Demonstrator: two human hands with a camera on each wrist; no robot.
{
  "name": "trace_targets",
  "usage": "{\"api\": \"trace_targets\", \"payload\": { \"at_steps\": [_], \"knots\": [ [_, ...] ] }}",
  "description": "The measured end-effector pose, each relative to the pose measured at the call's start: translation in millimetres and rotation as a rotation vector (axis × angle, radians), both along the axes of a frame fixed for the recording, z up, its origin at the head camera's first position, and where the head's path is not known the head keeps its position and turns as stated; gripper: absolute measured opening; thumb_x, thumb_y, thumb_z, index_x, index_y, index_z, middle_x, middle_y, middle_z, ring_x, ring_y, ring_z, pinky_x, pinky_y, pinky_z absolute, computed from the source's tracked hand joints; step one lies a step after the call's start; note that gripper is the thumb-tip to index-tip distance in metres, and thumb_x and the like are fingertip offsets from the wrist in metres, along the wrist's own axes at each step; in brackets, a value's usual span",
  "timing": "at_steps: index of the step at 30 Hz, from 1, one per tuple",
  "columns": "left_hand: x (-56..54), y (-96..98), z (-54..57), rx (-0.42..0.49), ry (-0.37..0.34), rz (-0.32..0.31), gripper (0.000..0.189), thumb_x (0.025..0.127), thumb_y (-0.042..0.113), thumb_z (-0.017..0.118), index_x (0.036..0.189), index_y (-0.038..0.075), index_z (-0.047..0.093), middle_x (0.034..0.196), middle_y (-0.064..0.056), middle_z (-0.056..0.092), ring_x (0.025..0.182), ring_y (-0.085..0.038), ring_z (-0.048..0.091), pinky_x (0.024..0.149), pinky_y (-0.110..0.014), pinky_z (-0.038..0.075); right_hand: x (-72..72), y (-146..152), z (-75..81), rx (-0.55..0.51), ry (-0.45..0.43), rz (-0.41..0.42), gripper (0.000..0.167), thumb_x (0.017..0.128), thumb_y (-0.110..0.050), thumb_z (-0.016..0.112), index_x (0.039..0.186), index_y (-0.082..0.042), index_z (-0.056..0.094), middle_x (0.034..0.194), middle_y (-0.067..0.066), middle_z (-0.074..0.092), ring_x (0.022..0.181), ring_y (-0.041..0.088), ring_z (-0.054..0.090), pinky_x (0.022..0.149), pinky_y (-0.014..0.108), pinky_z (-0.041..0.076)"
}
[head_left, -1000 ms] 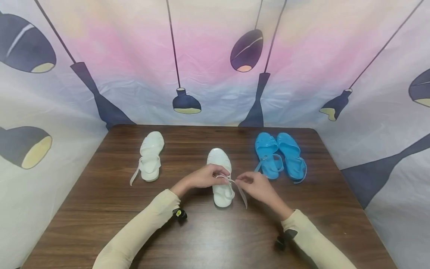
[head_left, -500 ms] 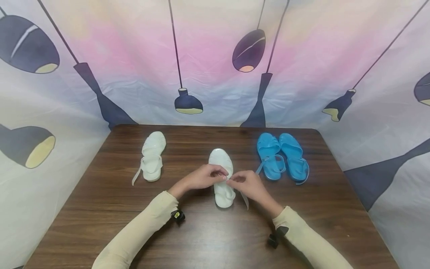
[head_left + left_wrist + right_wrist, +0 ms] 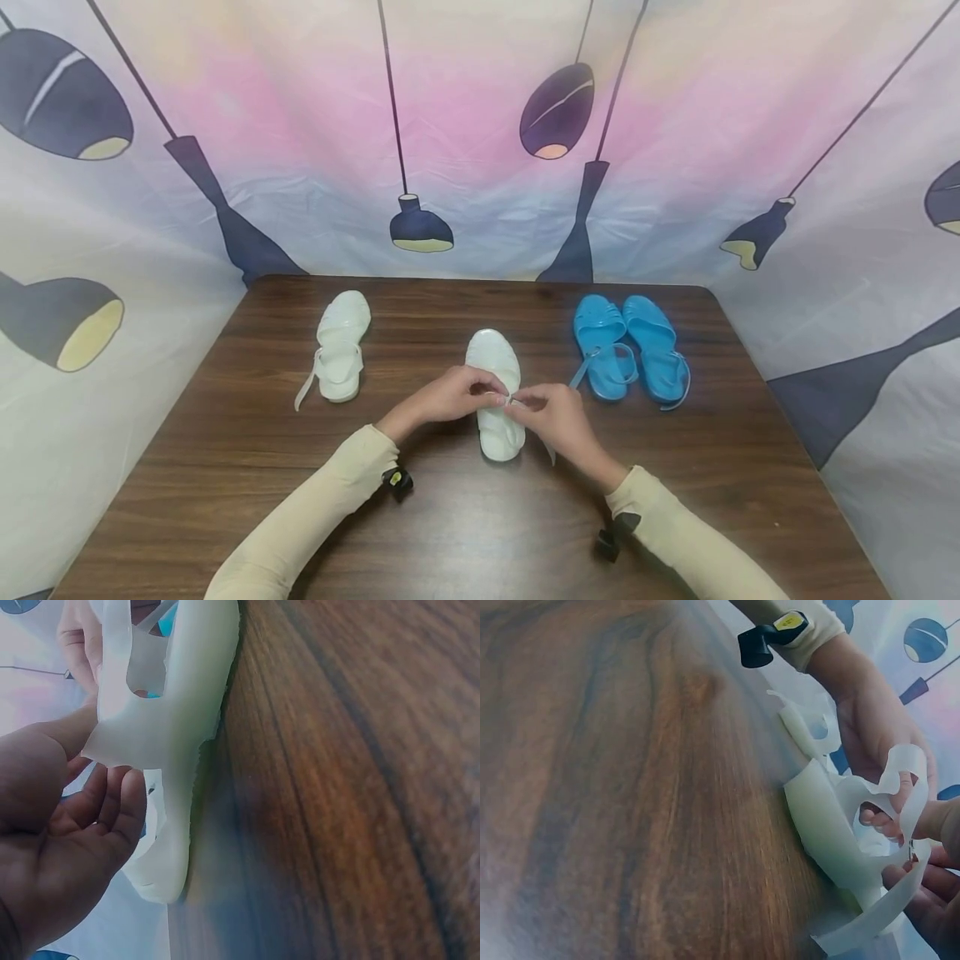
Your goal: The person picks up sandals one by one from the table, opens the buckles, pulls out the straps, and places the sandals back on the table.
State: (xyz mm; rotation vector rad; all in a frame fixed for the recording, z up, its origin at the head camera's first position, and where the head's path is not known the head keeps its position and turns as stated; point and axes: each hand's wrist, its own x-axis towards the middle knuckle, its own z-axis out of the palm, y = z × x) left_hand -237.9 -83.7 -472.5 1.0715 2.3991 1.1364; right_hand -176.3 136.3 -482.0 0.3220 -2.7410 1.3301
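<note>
A white jelly sandal [image 3: 491, 348] lies on the table, toe pointing away from me. My left hand [image 3: 450, 395] reaches in from its left side, thumb and fingers pinching the ankle strap [image 3: 910, 761] near the small metal buckle [image 3: 911, 851]. From the right, my right hand [image 3: 561, 421] pinches the same strap by the buckle, its fingertips close to the left hand's. The strap's loose end [image 3: 866, 930] hangs down beside the sandal. In the left wrist view, the sandal's side [image 3: 202, 667] partly hides the fingers of both hands.
Another white sandal [image 3: 345, 317] stands at the back left, its strap hanging loose. Two blue sandals [image 3: 597, 318] sit side by side at the back right. The brown wooden table [image 3: 420, 533] ends at a printed curtain [image 3: 480, 167].
My right hand has moved left to meet the left hand at the buckle, and now covers more of the strap's loose end. The left hand has hardly moved.
</note>
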Motion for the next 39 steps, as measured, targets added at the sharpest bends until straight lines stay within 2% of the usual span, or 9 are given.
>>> {"api": "trace_targets", "payload": {
  "at_steps": [5, 10, 18, 21, 27, 34, 39],
  "knots": [
    [-1.4, -0.3, 0.9, -0.002, 0.008, -0.006, 0.014, 0.099, 0.024, 0.07, 0.109, 0.016, 0.077, 0.099, 0.009, 0.074, 0.084, -0.006, 0.06, 0.079, -0.025, 0.052, -0.3, -0.3, -1.7, 0.049, 0.063, 0.004, 0.02, 0.083, -0.027, 0.087, 0.099, -0.015, 0.082, 0.093, -0.001, 0.078, 0.073, 0.006, 0.065, 0.063, 0.024, 0.056],
    [0.3, -1.1, 1.3, 0.02, 0.003, -0.007, 0.015, 0.1, 0.022, 0.069, 0.11, 0.012, 0.076, 0.1, 0.006, 0.074, 0.086, -0.006, 0.06, 0.082, -0.025, 0.052, -1.1, 0.1, -1.9, 0.077, 0.089, 0.007, 0.021, 0.082, -0.025, 0.088, 0.098, -0.014, 0.083, 0.091, -0.001, 0.078, 0.07, 0.006, 0.062, 0.062, 0.024, 0.054],
    [2.0, -5.6, -2.6, 0.1, -0.083, -0.003, 0.017, 0.103, 0.018, 0.062, 0.112, 0.008, 0.072, 0.103, -0.001, 0.071, 0.093, -0.01, 0.061, 0.084, -0.026, 0.052, -2.3, 1.0, -1.7, 0.077, 0.106, 0.014, 0.018, 0.08, -0.021, 0.088, 0.095, -0.013, 0.082, 0.089, -0.001, 0.078, 0.08, 0.011, 0.071, 0.069, 0.031, 0.059],
    [3.2, -6.1, -2.1, 0.098, -0.101, 0.012, 0.017, 0.104, 0.017, 0.06, 0.113, 0.007, 0.071, 0.103, -0.002, 0.07, 0.094, -0.011, 0.061, 0.085, -0.026, 0.052, -3.0, 1.3, -2.6, 0.066, 0.105, 0.015, 0.017, 0.08, -0.02, 0.088, 0.094, -0.012, 0.082, 0.088, -0.001, 0.077, 0.08, 0.011, 0.071, 0.069, 0.03, 0.06],
    [2.9, -1.1, 1.2, 0.074, -0.072, 0.043, 0.018, 0.103, 0.017, 0.062, 0.115, 0.006, 0.071, 0.103, -0.001, 0.071, 0.095, -0.01, 0.062, 0.086, -0.027, 0.052, -4.0, -0.2, -5.1, 0.042, 0.104, -0.004, 0.014, 0.079, -0.017, 0.087, 0.091, -0.012, 0.082, 0.085, -0.001, 0.076, 0.075, 0.009, 0.07, 0.065, 0.028, 0.059],
    [1.4, 5.7, 1.0, 0.064, -0.014, 0.006, 0.015, 0.099, 0.022, 0.07, 0.109, 0.014, 0.077, 0.102, 0.006, 0.075, 0.089, -0.006, 0.059, 0.082, -0.025, 0.051, -3.4, -0.4, -3.2, 0.013, 0.091, -0.006, 0.013, 0.078, -0.012, 0.086, 0.09, -0.012, 0.081, 0.083, -0.001, 0.075, 0.072, 0.008, 0.069, 0.065, 0.026, 0.059],
    [0.3, 5.7, -1.9, 0.078, -0.009, 0.02, 0.014, 0.098, 0.02, 0.071, 0.108, 0.014, 0.078, 0.103, 0.006, 0.076, 0.091, -0.005, 0.061, 0.083, -0.024, 0.052, -2.1, -0.2, -1.8, 0.013, 0.084, -0.008, 0.012, 0.078, -0.012, 0.086, 0.089, -0.012, 0.081, 0.081, -0.002, 0.074, 0.071, 0.007, 0.068, 0.064, 0.026, 0.059]
  ]
}}
